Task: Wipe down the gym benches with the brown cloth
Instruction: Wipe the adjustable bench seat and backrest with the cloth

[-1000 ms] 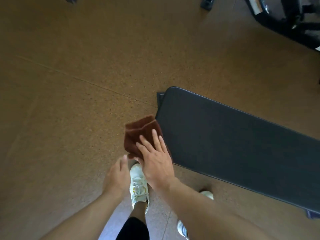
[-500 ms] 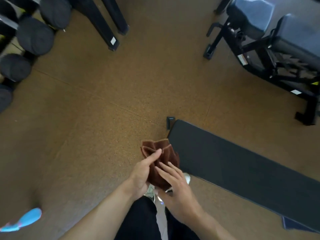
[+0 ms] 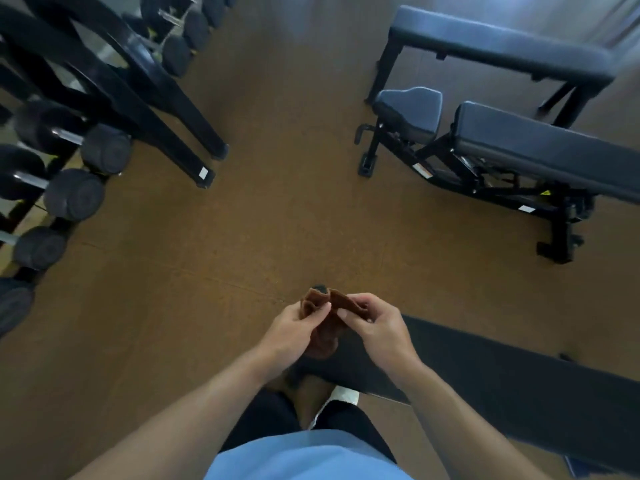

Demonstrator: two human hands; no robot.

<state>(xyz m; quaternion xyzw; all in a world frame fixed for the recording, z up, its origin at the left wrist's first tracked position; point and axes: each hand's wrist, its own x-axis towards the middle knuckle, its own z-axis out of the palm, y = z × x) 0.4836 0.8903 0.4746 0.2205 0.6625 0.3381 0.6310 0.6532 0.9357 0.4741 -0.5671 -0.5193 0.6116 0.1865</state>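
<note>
I hold the brown cloth (image 3: pixel 327 308) bunched up in front of me with both hands. My left hand (image 3: pixel 294 330) pinches its left part and my right hand (image 3: pixel 377 323) pinches its right part. Just below and to the right lies the black flat bench pad (image 3: pixel 502 382), its near end partly hidden by my hands. An adjustable bench (image 3: pixel 526 143) with a dark seat and back pad stands at the upper right. Behind it is another flat bench (image 3: pixel 498 46).
A black dumbbell rack (image 3: pixel 114 84) with several dumbbells (image 3: pixel 72 195) fills the left side. The brown rubber floor (image 3: pixel 277 209) stretches between the rack and the benches. My legs and a white shoe (image 3: pixel 343 396) show below my hands.
The cloth has come off the bench end and is now held up in both hands. My view has lifted, bringing the rack and the far benches into sight.
</note>
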